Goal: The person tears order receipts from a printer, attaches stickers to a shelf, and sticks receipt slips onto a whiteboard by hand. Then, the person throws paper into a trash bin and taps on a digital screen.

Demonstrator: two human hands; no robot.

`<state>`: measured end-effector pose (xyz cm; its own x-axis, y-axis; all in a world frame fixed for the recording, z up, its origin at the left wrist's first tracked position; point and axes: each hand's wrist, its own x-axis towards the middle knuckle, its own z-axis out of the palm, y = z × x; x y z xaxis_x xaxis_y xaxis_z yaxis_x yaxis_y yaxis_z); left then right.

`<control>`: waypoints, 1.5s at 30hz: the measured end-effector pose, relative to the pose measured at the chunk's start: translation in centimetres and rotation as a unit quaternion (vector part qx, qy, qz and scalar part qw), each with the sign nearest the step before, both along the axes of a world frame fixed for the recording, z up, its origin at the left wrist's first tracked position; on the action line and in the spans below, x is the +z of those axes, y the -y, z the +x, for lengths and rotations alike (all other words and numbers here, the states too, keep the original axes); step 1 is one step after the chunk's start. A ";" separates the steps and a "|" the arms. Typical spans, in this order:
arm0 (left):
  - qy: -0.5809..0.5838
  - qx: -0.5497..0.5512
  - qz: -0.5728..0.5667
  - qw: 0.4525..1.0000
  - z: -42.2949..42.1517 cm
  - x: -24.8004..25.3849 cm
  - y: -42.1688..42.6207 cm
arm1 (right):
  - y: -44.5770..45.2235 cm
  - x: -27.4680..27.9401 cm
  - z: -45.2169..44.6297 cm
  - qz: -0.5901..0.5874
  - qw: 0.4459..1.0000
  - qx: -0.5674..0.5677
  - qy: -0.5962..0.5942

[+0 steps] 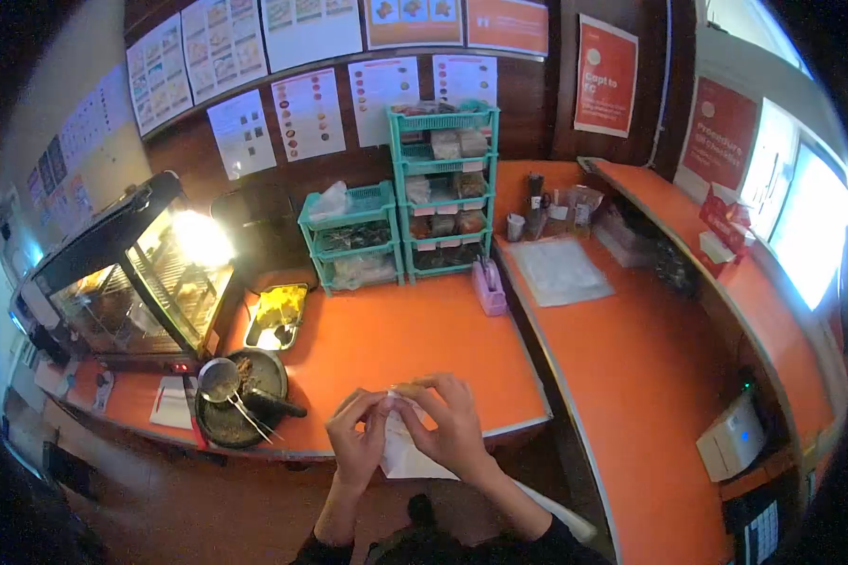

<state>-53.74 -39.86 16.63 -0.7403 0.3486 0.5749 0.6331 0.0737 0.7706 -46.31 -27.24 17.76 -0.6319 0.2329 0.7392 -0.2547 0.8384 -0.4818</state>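
Both my hands are raised at the front edge of the orange counter (396,330), their fingertips meeting near the top of a white paper bag (408,455). My left hand (356,438) pinches the bag's upper edge between thumb and fingers. From the other side, my right hand (448,428) pinches the same edge, its thumb close to the left one. The bag hangs down between the two palms, partly covered by the fingers. Its contents, if any, cannot be made out.
A stone mortar (221,428) with a strainer (219,379) stands left of my hands, near a lit glass display case (127,282). Behind are a tray of yellow material (281,306), green rack shelves (443,193) and a purple tape dispenser (489,286). Clear plastic sheets (561,270) lie right.
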 end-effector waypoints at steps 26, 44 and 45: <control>0.042 -0.132 -0.134 0.981 -13.4 -6.3 -12.7 | -13.5 -8.6 -13.3 -0.022 0.999 0.017 0.047; 0.086 -0.122 -0.227 0.962 -16.1 -10.1 -23.8 | -26.4 -14.1 -16.3 -0.146 0.977 0.107 0.109; 0.099 -0.124 -0.246 0.956 -16.2 -10.4 -24.0 | -26.6 -14.3 -16.5 -0.148 0.976 0.110 0.117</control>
<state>-69.90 -15.87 6.27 -0.6778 0.7193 0.1527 0.5226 0.3251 0.7882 -62.77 -0.62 3.48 -0.8342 0.2543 0.4893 -0.2667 0.5906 -0.7616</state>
